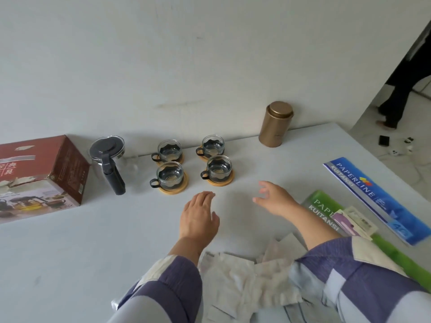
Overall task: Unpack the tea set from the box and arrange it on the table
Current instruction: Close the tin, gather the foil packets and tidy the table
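Note:
Several glass cups with dark holders stand on round wooden coasters in a square group: back left, back right, front left, front right. A glass teapot with a dark lid and handle stands left of them. The red tea set box lies at the far left. My left hand hovers flat over the white table, just in front of the cups. My right hand is beside it with fingers spread. Both hands hold nothing.
A gold tin canister stands at the back against the wall. A blue receipt book, a green one and small cards lie at the right. Crumpled white wrapping paper lies near me. A person's legs show at the far right.

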Demonstrator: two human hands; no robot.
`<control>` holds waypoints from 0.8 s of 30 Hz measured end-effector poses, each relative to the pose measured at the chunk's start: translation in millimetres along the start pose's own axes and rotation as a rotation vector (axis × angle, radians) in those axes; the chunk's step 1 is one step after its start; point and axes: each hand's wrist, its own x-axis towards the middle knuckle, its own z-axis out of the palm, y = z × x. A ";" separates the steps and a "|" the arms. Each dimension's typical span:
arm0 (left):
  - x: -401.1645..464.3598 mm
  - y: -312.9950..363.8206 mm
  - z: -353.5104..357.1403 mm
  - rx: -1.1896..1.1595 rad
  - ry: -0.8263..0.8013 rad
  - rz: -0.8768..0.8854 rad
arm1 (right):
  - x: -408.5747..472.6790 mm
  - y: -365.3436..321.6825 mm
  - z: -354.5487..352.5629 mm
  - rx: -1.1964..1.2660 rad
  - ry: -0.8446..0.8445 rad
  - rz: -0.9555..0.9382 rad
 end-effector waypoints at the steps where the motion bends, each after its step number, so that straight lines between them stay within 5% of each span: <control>1: 8.1 12.3 -2.9 -0.013 0.032 0.032 | 2.3 0.8 -12.4 -0.011 0.013 -0.012; 7: 79.3 88.5 -5.7 -0.174 0.111 0.099 | 38.9 -5.8 -94.2 -0.036 0.136 -0.106; 14: 183.5 151.2 24.2 -0.360 0.046 -0.147 | 133.5 -18.0 -170.5 -0.142 0.382 -0.290; 24: 283.0 197.3 71.1 -0.678 0.093 -0.346 | 212.1 -12.9 -178.4 -0.388 0.359 -0.386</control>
